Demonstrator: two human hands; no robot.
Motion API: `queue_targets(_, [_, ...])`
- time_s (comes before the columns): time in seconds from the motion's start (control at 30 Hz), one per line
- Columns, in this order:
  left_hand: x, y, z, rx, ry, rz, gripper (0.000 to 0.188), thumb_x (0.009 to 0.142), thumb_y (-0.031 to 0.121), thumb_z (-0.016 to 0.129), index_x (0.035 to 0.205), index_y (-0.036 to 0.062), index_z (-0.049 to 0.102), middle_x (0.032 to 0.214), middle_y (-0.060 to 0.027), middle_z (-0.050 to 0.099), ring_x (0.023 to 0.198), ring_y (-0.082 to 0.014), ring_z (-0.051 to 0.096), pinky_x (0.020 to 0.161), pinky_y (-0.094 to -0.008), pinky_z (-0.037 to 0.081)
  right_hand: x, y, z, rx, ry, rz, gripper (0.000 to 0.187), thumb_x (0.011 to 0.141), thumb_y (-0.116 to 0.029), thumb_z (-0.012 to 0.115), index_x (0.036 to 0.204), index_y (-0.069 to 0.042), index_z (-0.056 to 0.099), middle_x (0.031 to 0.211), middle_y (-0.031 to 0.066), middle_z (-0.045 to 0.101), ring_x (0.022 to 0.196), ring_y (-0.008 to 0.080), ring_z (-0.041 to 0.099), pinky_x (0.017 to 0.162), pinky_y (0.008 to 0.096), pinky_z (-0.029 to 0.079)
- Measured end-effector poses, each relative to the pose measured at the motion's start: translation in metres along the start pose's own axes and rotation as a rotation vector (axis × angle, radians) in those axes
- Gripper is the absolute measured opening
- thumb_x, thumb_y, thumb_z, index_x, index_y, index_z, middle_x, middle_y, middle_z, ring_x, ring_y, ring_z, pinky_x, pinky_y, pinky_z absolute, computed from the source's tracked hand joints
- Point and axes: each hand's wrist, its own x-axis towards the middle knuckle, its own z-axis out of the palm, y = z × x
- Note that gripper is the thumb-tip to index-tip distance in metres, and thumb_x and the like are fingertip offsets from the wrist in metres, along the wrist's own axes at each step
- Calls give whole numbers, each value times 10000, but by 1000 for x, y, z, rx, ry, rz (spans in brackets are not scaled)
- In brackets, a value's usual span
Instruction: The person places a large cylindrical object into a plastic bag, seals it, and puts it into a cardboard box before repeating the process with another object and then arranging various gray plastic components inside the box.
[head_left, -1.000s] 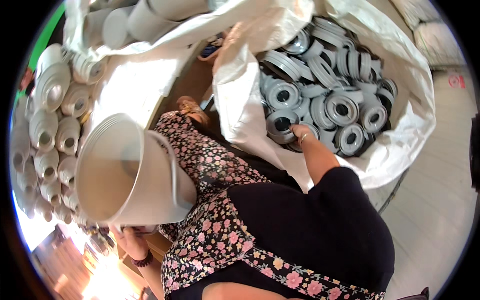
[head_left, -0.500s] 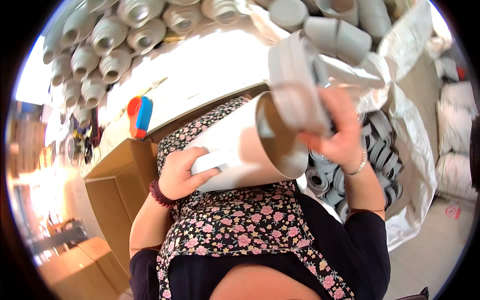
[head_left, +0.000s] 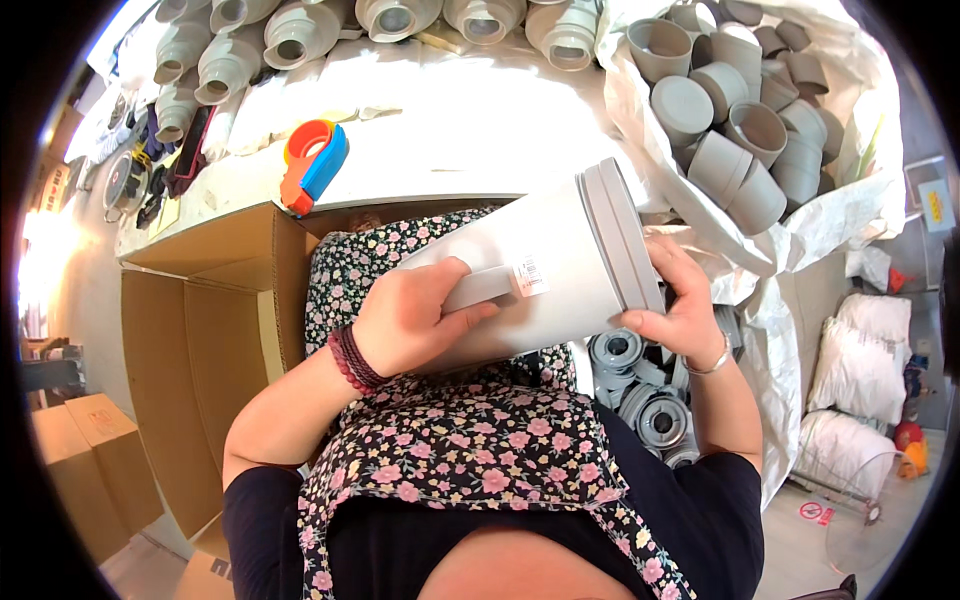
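1. Large grey plastic pipe fitting (head_left: 540, 270): held lying on its side above the person's lap, in front of the floral apron (head_left: 470, 450); its wide ribbed end points to the person's right. Its underside and narrow end are hidden behind the left hand and apron.
2. Left hand (head_left: 415, 320): fingers wrapped around the fitting's narrower body, thumb on top; the fingertips on the far side are hidden.
3. Right hand (head_left: 675, 305): fingers curled over the ribbed rim, gripping it; the palm is turned away, so the contact beneath cannot be made out.
4. White sack (head_left: 790, 230): its upper part holds grey caps (head_left: 735, 130); lower down, grey ring-shaped fittings (head_left: 640, 390) show only partly, behind the right forearm.
5. Open cardboard box (head_left: 210, 340): at the person's left; its contents cannot be made out.
6. Orange and blue tape dispenser (head_left: 312, 165): lies on the white table (head_left: 450, 130), well apart from both hands.
7. Row of grey reducers (head_left: 290, 40): cut off by the upper edge.
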Motion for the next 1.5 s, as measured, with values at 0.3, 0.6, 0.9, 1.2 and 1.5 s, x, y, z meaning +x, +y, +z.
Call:
queue_targets(0.3, [-4, 10, 17, 110, -110, 100, 373, 807, 341, 695, 1040, 68, 594, 836, -135, 626, 731, -328, 616, 628, -406, 483, 75, 55, -4, 366, 90, 522, 655, 1012, -460, 204, 1028, 35, 631, 982, 149, 675, 997, 231, 606, 1007, 359, 397])
queue_targets(0.6, [-8, 4, 16, 105, 37, 201, 338, 796, 359, 696, 955, 81, 588, 751, -121, 611, 646, -299, 616, 568, -399, 489, 102, 64, 20, 436, -205, 456, 632, 1029, -413, 196, 1015, 23, 652, 1111, 148, 646, 1131, 229, 548, 1062, 354, 311])
queue_targets(0.9, [-3, 7, 18, 76, 37, 208, 304, 789, 336, 711, 858, 60, 602, 664, -136, 590, 607, -314, 608, 546, -382, 494, 103, 43, 11, 210, -261, 244, 633, 1016, -454, 223, 1156, 8, 633, 1157, 127, 635, 1168, 247, 513, 1090, 372, 264])
queue_targets(1.2, [49, -100, -40, -1202, -333, -321, 508, 833, 447, 675, 1054, 6, 553, 557, 59, 399, 397, -29, 306, 350, -177, 233, 141, 72, -81, 1152, 290, 71, 620, 1000, -480, 250, 1091, 33, 587, 1066, 181, 643, 1051, 293, 594, 978, 402, 419])
queue_targets(1.5, [80, -104, -1, -1064, -331, -441, 397, 873, 422, 637, 942, 42, 541, 532, 49, 382, 387, -49, 320, 352, -196, 263, 99, 130, -13, 506, 147, 269, 611, 1005, -491, 212, 1448, -87, 330, 1491, 89, 339, 1404, 220, 250, 1139, 378, 187])
